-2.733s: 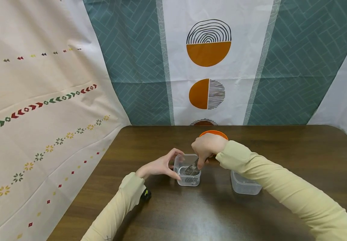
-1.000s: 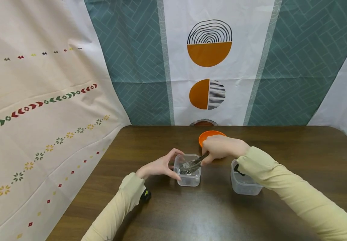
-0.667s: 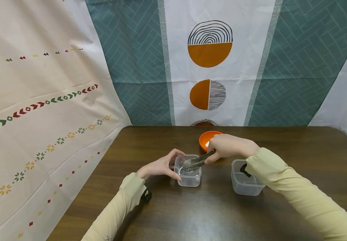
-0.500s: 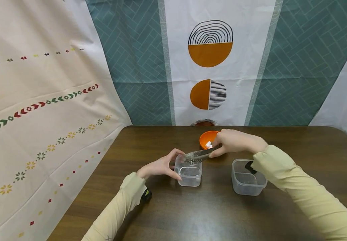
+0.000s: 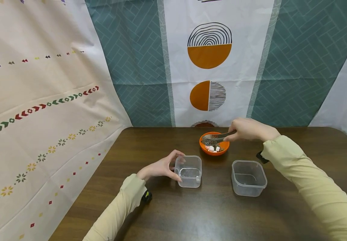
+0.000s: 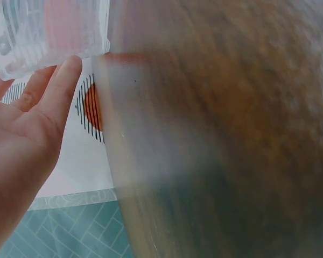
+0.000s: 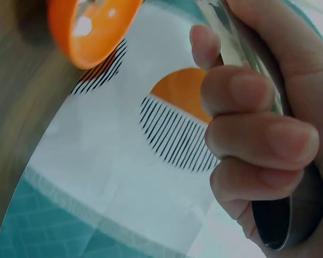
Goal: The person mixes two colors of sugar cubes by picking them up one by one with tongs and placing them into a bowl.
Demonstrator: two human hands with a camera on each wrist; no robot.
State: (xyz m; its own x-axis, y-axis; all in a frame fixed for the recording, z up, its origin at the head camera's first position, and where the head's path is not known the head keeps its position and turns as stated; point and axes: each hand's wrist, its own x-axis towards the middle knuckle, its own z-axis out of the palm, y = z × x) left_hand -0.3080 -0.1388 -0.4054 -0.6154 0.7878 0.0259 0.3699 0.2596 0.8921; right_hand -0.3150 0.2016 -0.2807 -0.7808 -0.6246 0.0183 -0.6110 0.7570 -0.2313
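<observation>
My left hand [image 5: 161, 167] grips the left clear plastic container [image 5: 189, 182] at its side, thumb near the front corner and fingers at the back. In the left wrist view that container [image 6: 48, 32] appears over the fingertips. Metal tongs [image 5: 212, 139] with perforated heads are held in my right hand [image 5: 249, 129]; the right wrist view has its fingers wrapped round the handle. The tong heads hang over the orange bowl [image 5: 226, 149]. Several small white and pink pieces [image 5: 212, 149] lie in the bowl, along with something darker.
A second clear plastic container [image 5: 247, 191] stands to the right on the brown wooden table [image 5: 197, 217]. Patterned cloth [image 5: 140, 90] hangs behind the table's far edge, and cream cloth [image 5: 41, 117] borders the left side.
My right hand has lifted the tongs out of the left container and carried them back and right, over the orange bowl. The left hand stays at its container.
</observation>
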